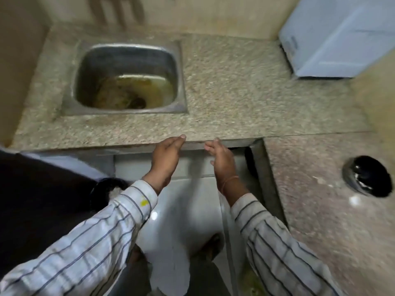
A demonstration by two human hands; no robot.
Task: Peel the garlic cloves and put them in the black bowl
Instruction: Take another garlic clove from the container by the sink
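The black bowl (367,175) stands on the speckled counter at the right, with a few pale bits lying in and beside it. My left hand (166,159) and my right hand (221,162) hover side by side at the counter's front edge, palms facing each other, fingers straight. Neither hand holds anything. The left fingertips reach the counter's edge. I cannot make out whole garlic cloves in the blurred view.
A steel sink (126,79) with dirty water at its bottom is set in the granite counter (235,86) at the left. A pale blue box (339,37) sits at the back right corner. A dark container (109,186) is under my left sleeve.
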